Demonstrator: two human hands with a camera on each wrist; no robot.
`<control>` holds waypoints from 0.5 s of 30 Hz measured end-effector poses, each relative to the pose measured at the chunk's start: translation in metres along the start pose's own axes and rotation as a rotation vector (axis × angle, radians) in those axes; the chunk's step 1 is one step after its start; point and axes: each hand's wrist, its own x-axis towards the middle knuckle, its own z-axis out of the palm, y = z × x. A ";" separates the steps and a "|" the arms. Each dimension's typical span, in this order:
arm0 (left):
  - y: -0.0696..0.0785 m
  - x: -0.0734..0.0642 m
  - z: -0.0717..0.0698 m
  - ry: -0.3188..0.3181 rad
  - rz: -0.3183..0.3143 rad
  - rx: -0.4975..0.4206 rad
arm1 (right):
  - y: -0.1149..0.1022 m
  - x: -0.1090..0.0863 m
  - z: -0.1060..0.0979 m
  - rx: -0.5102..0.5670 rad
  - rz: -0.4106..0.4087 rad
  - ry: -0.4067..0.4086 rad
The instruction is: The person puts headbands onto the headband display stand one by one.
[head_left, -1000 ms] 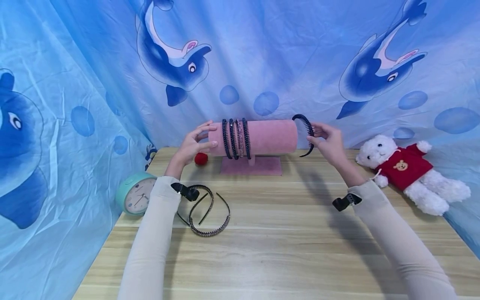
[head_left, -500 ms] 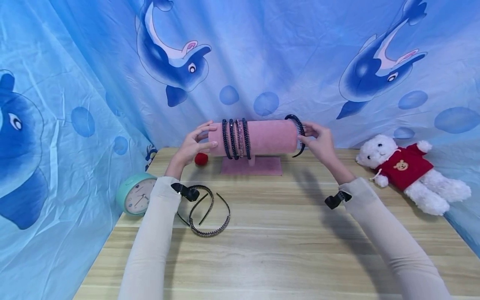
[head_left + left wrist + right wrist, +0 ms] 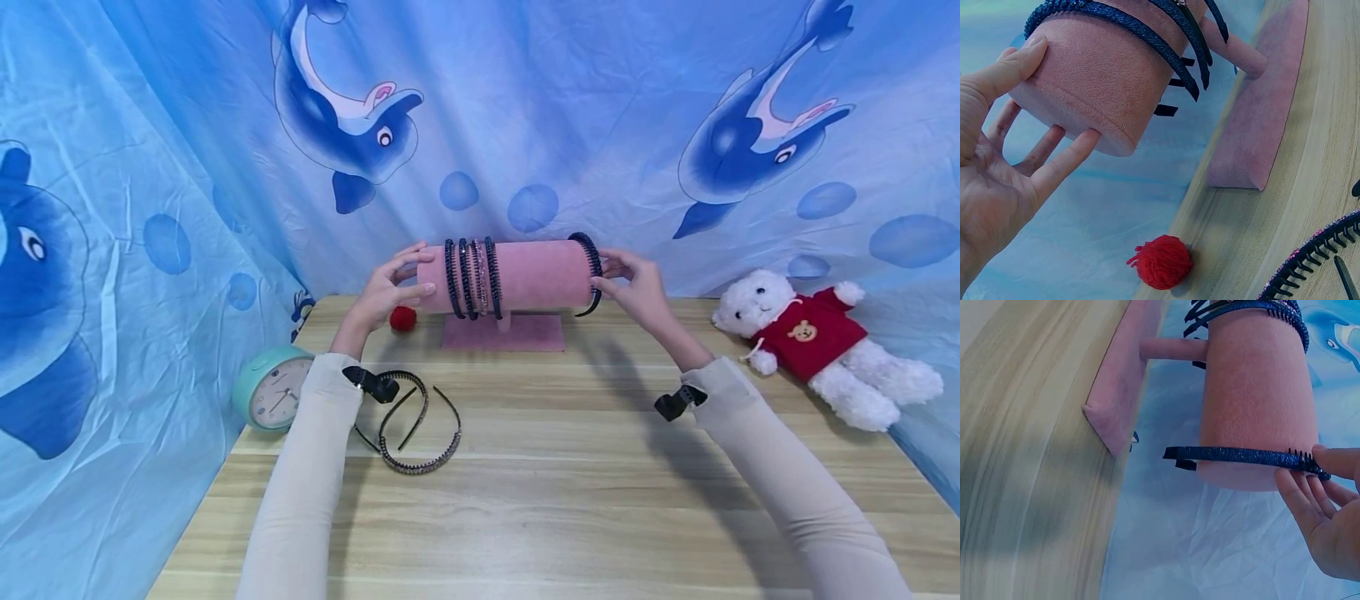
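A pink velvety headband stand has a horizontal roll on a post and a flat base. My left hand holds the roll's left end, its thumb on one side and spread fingertips at the end's rim, as the left wrist view shows. With my right hand I pinch a dark blue toothed headband between thumb and fingers. That headband lies around the roll's right end, its two tips jutting past the roll. Several dark and sparkly headbands sit side by side on the roll's left half.
Loose headbands lie on the wooden table at the left front. A red yarn ball is near the stand's base. A mint clock stands at left, a white teddy bear at right. A blue dolphin curtain hangs behind.
My right hand has moved left, bringing the dark blue headband from beyond the roll's right end onto it. My left hand stays at the left end.
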 end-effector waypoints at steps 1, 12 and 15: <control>0.000 0.000 0.000 0.003 0.000 -0.002 | 0.000 0.000 -0.001 0.001 0.003 -0.012; -0.002 0.001 -0.001 -0.005 0.002 -0.007 | -0.003 0.009 -0.018 -0.033 0.042 -0.151; -0.002 0.001 -0.001 -0.007 0.000 -0.006 | -0.003 0.013 -0.022 -0.014 0.056 -0.182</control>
